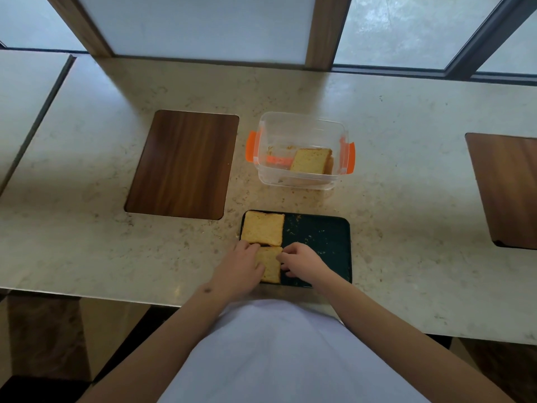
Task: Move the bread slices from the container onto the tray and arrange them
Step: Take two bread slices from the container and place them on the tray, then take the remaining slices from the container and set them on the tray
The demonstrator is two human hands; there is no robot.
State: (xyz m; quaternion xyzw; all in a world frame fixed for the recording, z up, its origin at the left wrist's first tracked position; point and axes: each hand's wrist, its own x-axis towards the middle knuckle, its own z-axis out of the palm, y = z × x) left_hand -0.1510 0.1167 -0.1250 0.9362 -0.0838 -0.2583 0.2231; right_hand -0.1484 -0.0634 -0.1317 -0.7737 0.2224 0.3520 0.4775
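- My left hand [242, 264] and right hand [302, 261] pinch the near slice [270, 264] from either side, fingers curled on its edges.
- The last slice [311, 161] lies straight ahead in the container [302, 123], nearer my right hand; the tray [322, 237] is bare on its right.

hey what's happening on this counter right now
A person is laying bread on a dark tray. One slice lies flat at the tray's far left. Both hands, left hand and right hand, touch a second slice just below it. At least one more slice remains in the clear container.
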